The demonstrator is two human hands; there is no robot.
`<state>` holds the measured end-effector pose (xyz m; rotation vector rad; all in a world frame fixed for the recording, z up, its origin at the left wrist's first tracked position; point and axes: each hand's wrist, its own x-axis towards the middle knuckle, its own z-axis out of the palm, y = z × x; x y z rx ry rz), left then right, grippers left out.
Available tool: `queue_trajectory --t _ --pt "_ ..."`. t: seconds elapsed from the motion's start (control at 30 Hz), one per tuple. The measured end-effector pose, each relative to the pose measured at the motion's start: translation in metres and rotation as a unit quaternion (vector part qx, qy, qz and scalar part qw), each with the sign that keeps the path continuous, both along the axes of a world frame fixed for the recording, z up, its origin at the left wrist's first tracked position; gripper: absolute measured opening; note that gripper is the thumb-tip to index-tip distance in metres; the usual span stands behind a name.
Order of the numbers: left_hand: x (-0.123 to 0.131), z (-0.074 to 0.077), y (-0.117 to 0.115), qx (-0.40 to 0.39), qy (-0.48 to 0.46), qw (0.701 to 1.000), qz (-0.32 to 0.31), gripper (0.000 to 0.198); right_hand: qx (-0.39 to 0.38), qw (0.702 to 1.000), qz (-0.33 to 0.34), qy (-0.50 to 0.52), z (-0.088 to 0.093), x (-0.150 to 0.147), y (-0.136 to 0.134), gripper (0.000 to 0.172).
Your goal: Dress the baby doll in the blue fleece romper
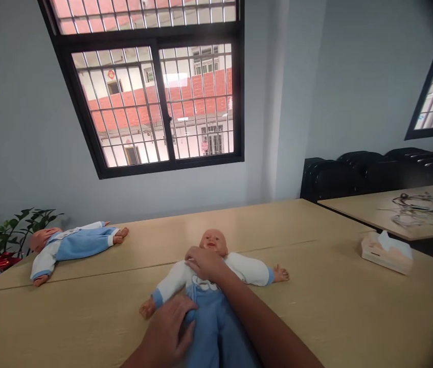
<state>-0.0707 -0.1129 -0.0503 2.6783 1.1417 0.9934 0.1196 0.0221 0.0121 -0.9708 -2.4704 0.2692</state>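
Observation:
A baby doll [213, 241] lies face up in front of me, its head pointing away and its arms spread. It wears a white top with blue cuffs and blue overalls [208, 319]. My right hand [206, 263] lies across its upper chest, just below the chin, fingers bent together at the collar and shoulder; what the fingertips grip is hidden. At the doll's waist on the left side, my left hand [172, 327] has blue cloth bunched between its thumb and fingers. My right forearm covers part of the doll's torso.
A second doll [84, 243] in similar clothes lies at the table's far left, near a potted plant [7, 235]. A tissue box [387, 253] stands on the right of the table [327, 306]. Cables [427, 207] lie on another table, with black chairs [385, 171] behind.

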Motion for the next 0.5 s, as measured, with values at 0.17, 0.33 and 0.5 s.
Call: queue_trajectory --t 0.17,0.33,0.5 --pt "-0.005 -0.006 0.004 -0.026 -0.028 0.999 0.026 0.028 0.104 0.969 -0.179 0.134 -0.005 0.058 0.0 0.024" --pt "-0.009 -0.007 0.011 -0.073 -0.042 0.995 0.044 0.026 -0.064 0.947 -0.287 0.13 -0.028 0.119 0.004 0.029" --pt "-0.01 0.006 0.026 0.007 -0.043 0.996 0.074 0.023 -0.165 0.964 -0.169 0.119 -0.039 0.126 0.009 0.035"
